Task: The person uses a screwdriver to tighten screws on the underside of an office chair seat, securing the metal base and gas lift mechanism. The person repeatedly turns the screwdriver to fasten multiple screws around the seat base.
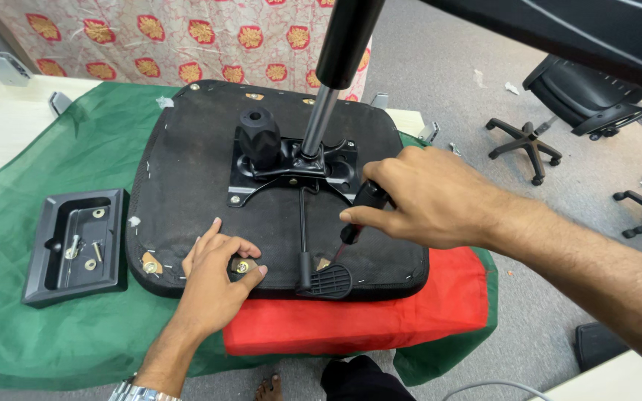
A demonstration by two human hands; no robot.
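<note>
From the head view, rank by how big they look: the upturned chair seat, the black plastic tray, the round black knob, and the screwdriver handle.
1. Chair seat, largest by far.
2. Black plastic tray.
3. Round black knob.
4. Screwdriver handle, smallest as seen, though the right hand covers part of it, so its rank against the knob is unsure.

One upturned chair seat (187, 186); one screwdriver (362, 212) in the right hand (429, 197); one black tray (76, 245) beyond the left hand (217, 271), containing four fasteners; two chair bases (525, 145).

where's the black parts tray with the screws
In the head view the black parts tray lies on the green cloth at far left, beside the upturned chair seat and left of the left hand.
</note>
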